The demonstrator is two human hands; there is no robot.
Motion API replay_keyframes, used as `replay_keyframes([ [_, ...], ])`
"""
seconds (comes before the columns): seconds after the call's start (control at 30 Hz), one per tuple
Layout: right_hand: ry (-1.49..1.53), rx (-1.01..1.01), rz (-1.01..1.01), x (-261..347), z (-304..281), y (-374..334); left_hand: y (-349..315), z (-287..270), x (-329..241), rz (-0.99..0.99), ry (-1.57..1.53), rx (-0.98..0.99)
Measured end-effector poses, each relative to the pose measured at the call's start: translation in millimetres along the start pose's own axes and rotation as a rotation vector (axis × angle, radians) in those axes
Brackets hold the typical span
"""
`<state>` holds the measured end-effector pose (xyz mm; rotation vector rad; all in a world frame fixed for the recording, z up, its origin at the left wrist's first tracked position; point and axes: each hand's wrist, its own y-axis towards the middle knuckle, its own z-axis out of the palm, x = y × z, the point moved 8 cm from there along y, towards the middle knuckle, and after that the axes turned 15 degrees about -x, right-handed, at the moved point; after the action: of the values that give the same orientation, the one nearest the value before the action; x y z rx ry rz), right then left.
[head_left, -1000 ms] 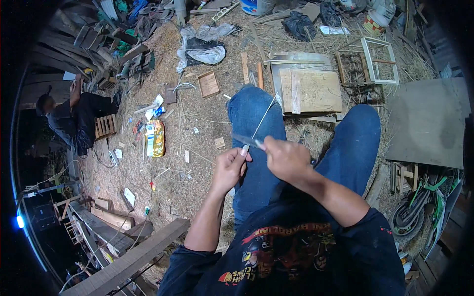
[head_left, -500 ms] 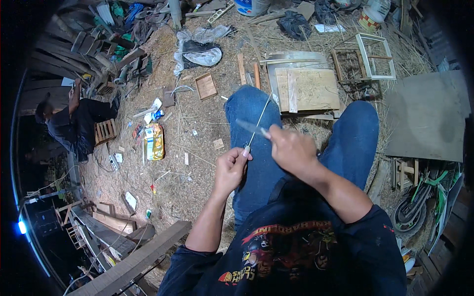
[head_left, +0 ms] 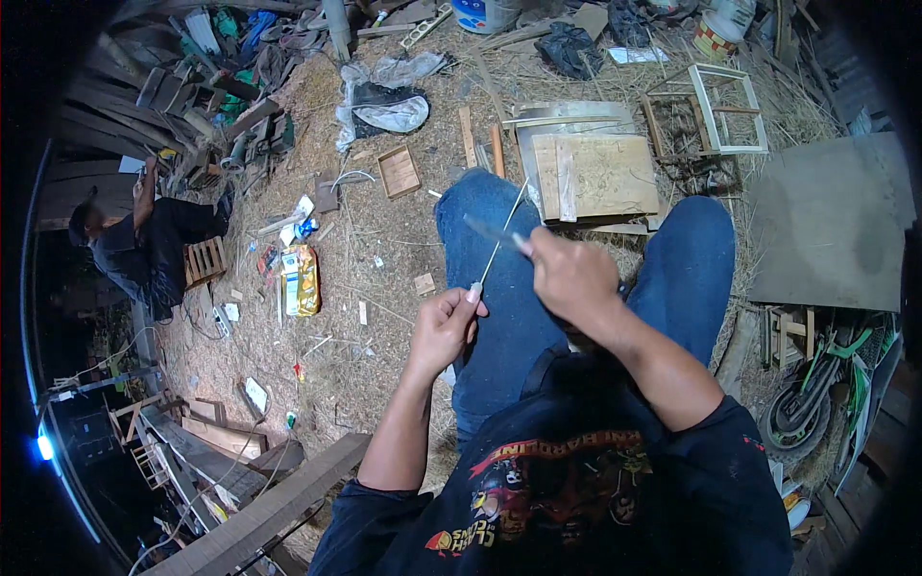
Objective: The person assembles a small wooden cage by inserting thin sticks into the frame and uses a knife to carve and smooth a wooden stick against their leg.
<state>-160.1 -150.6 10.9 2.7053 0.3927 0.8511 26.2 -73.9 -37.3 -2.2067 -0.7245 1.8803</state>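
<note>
My left hand (head_left: pixel 445 331) is closed with thumb and fingers pinching the lower end of a thin pale stick (head_left: pixel 505 228). The stick slants up and to the right above my left knee. In my closed right hand (head_left: pixel 573 278) is a knife (head_left: pixel 493 230), its handle mostly hidden by the fingers. The knife's blade points up and left and crosses the stick; I cannot tell whether the edge touches it. Both hands are over my lap, the right one between my jeans-clad thighs.
Ahead lies a stack of boards (head_left: pixel 605 173), with a small wooden tray (head_left: pixel 399 171) to its left. A yellow packet (head_left: pixel 301 280) rests on the shaving-strewn ground. Another person (head_left: pixel 144 235) sits far left. A wooden beam (head_left: pixel 269 509) is near my left elbow; a small bike (head_left: pixel 807 408) stands right.
The knife and right hand have shifted slightly right and up along the stick. My left hand keeps its pinch, nearly in place.
</note>
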Motion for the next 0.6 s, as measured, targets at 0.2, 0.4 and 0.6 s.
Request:
replay_keyframes([
  [0.2,0.011,-0.022,0.064,-22.9,5.8,25.7,5.0,-0.5,-17.7,0.234,0.196,-0.065],
  [0.4,0.016,0.012,0.069,-20.7,9.5,21.3,6.2,3.3,-10.2,0.024,0.047,0.025],
  [0.6,0.043,-0.031,0.017,-14.1,8.2,15.4,8.2,3.4,-4.9,-0.002,-0.003,0.033],
])
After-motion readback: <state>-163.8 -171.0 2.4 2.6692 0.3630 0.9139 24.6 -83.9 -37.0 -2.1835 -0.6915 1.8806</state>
